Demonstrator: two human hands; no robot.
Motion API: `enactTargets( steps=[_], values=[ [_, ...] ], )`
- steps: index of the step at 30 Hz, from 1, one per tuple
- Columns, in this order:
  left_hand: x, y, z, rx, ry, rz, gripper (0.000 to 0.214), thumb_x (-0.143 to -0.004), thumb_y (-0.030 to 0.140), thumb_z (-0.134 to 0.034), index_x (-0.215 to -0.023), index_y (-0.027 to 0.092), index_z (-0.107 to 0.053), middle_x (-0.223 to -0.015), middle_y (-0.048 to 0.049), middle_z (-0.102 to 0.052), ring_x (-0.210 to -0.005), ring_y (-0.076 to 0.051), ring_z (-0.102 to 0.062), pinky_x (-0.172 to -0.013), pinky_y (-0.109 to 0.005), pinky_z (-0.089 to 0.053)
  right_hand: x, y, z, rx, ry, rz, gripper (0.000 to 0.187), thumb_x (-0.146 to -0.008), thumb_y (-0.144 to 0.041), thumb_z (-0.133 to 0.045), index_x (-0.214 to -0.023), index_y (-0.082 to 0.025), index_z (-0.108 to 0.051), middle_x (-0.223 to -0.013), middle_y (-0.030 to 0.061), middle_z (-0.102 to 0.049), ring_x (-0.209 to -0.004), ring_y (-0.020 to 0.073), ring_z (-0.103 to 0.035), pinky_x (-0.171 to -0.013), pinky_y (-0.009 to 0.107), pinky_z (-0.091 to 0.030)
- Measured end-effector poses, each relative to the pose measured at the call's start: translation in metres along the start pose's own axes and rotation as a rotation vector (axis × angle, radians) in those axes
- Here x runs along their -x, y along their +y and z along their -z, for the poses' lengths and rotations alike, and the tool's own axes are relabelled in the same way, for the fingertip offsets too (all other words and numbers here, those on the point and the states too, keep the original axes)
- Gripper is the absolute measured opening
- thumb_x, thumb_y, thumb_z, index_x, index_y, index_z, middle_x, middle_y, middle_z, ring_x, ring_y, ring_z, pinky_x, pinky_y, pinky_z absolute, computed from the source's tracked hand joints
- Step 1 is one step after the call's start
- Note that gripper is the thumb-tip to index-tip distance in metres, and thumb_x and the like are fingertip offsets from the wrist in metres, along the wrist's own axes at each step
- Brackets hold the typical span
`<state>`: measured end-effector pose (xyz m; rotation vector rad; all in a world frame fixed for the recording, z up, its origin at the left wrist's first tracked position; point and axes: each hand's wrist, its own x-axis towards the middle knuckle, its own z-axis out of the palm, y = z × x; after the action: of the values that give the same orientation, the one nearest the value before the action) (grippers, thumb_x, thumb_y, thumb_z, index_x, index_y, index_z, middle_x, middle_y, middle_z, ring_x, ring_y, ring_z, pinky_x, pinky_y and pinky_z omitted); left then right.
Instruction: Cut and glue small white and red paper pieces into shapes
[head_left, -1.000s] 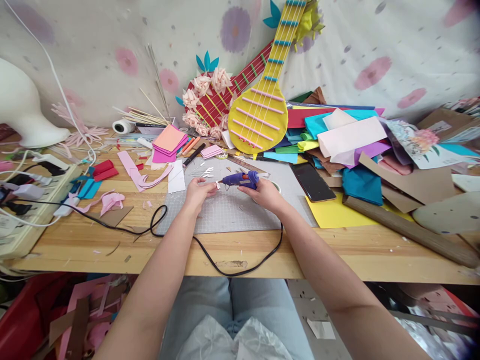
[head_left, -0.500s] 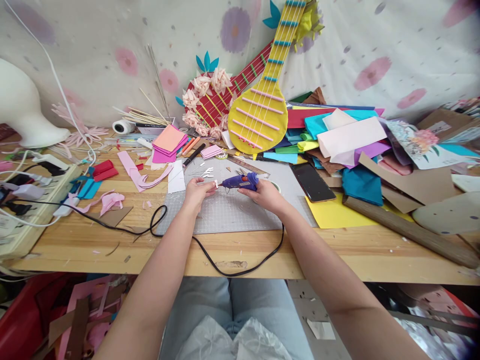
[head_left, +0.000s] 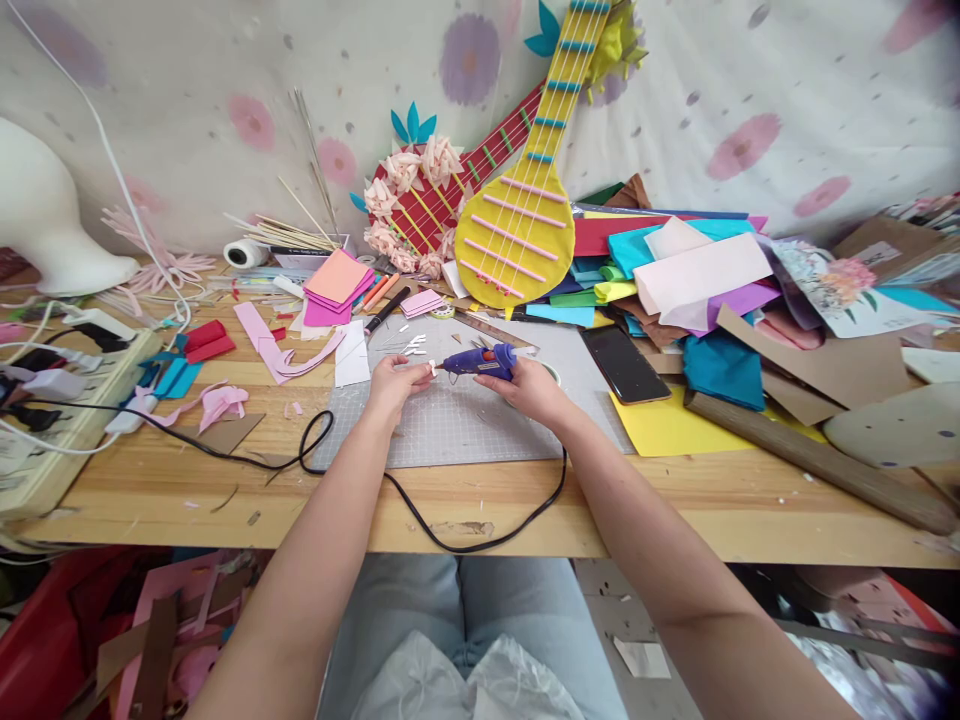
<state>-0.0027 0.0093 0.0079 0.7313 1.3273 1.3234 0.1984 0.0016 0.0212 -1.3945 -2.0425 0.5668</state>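
Note:
My right hand (head_left: 529, 388) is closed around a blue hot glue gun (head_left: 480, 361), whose nozzle points left. Between the fingertips of my left hand (head_left: 397, 385) is a small white piece (head_left: 433, 369), too small to make out in detail; the nozzle tip is at it. Both hands are above a grey cutting mat (head_left: 465, 430). Several short white strips (head_left: 414, 345) lie on the mat just beyond my left hand. A black cord (head_left: 457, 549) loops from under my right wrist along the front of the table.
A yellow paper lute (head_left: 517, 235) and a red one (head_left: 420, 210) lean at the back. To the right lie a phone (head_left: 626, 363), a brown tube (head_left: 817, 462) and heaped coloured paper (head_left: 705, 265). A power strip (head_left: 97, 400) stands at the left edge.

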Motion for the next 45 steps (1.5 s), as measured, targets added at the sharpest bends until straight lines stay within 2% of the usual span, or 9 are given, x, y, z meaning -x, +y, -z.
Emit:
enactTargets(
  steps=[9, 15, 20, 24, 28, 31, 35, 45],
  values=[
    [0.0, 0.0, 0.0, 0.005, -0.002, 0.003, 0.044, -0.056, 0.009, -0.07, -0.082, 0.018, -0.036, -0.059, -0.0007, -0.063, -0.055, -0.015, -0.063, -0.065, -0.033, -0.051, -0.001, 0.0, 0.0, -0.003, 0.007, 0.014, 0.039, -0.075, -0.048, -0.056, -0.104, -0.022, -0.061, -0.09, 0.0055, -0.068, -0.085, 0.0212, -0.062, -0.072, 0.031, -0.046],
    [-0.002, -0.001, 0.001, 0.025, 0.013, 0.007, 0.046, -0.053, 0.009, -0.071, -0.084, 0.018, -0.038, -0.06, -0.0005, -0.063, -0.055, -0.016, -0.063, -0.065, -0.034, -0.051, 0.001, -0.001, 0.004, 0.031, -0.064, 0.013, 0.034, -0.076, -0.047, -0.054, -0.094, -0.02, -0.063, -0.077, 0.0035, -0.066, -0.07, 0.0179, -0.061, -0.065, 0.028, -0.045],
    [-0.003, -0.001, 0.002, 0.044, 0.016, 0.008, 0.043, -0.055, 0.008, -0.069, -0.083, 0.018, -0.038, -0.06, -0.0008, -0.064, -0.055, -0.016, -0.063, -0.065, -0.033, -0.052, 0.002, -0.001, 0.009, 0.0, -0.063, -0.011, 0.038, -0.074, -0.047, -0.056, -0.099, -0.02, -0.063, -0.081, 0.0043, -0.067, -0.074, 0.0189, -0.061, -0.067, 0.029, -0.045],
    [-0.001, 0.002, 0.002, 0.073, 0.013, 0.02, 0.041, -0.057, 0.007, -0.068, -0.081, 0.018, -0.036, -0.061, -0.002, -0.064, -0.057, -0.016, -0.064, -0.066, -0.034, -0.052, 0.002, 0.009, 0.025, -0.116, 0.063, -0.135, 0.042, -0.071, -0.049, -0.058, -0.097, -0.017, -0.064, -0.08, 0.0058, -0.067, -0.074, 0.0196, -0.061, -0.066, 0.029, -0.045],
    [-0.001, 0.003, 0.003, 0.113, 0.003, 0.022, 0.041, -0.057, 0.008, -0.069, -0.08, 0.018, -0.036, -0.065, -0.0025, -0.065, -0.061, -0.016, -0.065, -0.071, -0.035, -0.051, -0.001, 0.039, 0.046, -0.097, 0.317, -0.363, 0.05, -0.067, -0.059, -0.054, -0.081, -0.013, -0.066, -0.065, 0.0073, -0.064, -0.062, 0.0194, -0.059, -0.059, 0.03, -0.043],
    [-0.002, 0.003, 0.005, 0.152, -0.013, 0.007, 0.039, -0.058, 0.009, -0.068, -0.079, 0.018, -0.036, -0.069, -0.0028, -0.066, -0.064, -0.015, -0.065, -0.074, -0.034, -0.05, -0.004, 0.063, 0.053, -0.063, 0.426, -0.454, 0.055, -0.066, -0.064, -0.051, -0.077, -0.012, -0.066, -0.059, 0.0078, -0.062, -0.057, 0.0188, -0.057, -0.058, 0.031, -0.042],
    [-0.005, 0.001, 0.009, 0.22, -0.031, -0.025, 0.037, -0.06, 0.009, -0.066, -0.078, 0.019, -0.036, -0.07, -0.0021, -0.067, -0.066, -0.014, -0.065, -0.077, -0.034, -0.049, -0.005, 0.081, 0.05, -0.043, 0.468, -0.493, 0.057, -0.065, -0.064, -0.05, -0.077, -0.012, -0.066, -0.06, 0.0085, -0.062, -0.057, 0.0193, -0.057, -0.06, 0.033, -0.043],
    [-0.005, 0.002, 0.014, 0.293, -0.077, -0.042, 0.034, -0.059, 0.012, -0.067, -0.073, 0.019, -0.037, -0.069, 0.0, -0.065, -0.063, -0.01, -0.062, -0.08, -0.034, -0.047, -0.005, 0.094, 0.041, 0.085, 0.468, -0.496, 0.058, -0.067, -0.064, -0.048, -0.084, -0.012, -0.066, -0.073, 0.013, -0.066, -0.073, 0.026, -0.06, -0.069, 0.036, -0.042]
  ],
)
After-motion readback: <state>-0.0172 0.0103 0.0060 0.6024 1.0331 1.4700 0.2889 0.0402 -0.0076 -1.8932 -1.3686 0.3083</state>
